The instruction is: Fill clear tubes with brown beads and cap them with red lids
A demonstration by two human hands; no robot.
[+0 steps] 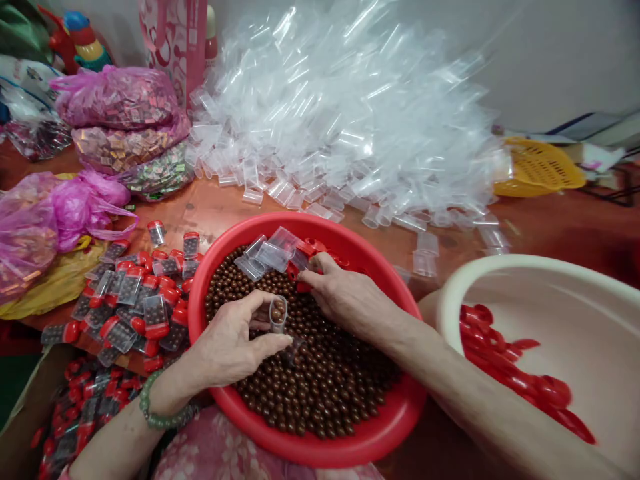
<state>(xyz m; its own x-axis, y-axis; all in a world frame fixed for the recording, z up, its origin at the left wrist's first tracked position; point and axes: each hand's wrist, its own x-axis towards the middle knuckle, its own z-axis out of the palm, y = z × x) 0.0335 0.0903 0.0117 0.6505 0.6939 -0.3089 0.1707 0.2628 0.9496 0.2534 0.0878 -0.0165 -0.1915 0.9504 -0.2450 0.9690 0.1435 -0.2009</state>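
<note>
My left hand [233, 337], a green bead bracelet at its wrist, grips a small clear plastic container [278, 322] above the basin. Brown balls show inside the container's open mouth. My right hand [345, 293] reaches to the far side of the basin, its fingers closed on a red plastic cap [300, 285]. Both hands are over a round red basin [370, 447] holding a deep layer of glossy brown balls [320, 393]. Several clear containers [273, 250] lie on the balls, beside more red caps [333, 257] partly behind my right hand.
A large heap of clear containers [345, 113] covers the back of the table. Filled containers with red caps [130, 287] pile up at left, more in a box below. A cream basin [565, 320] with red caps stands right. Pink bags [120, 100] and a yellow basket [543, 167] lie farther back.
</note>
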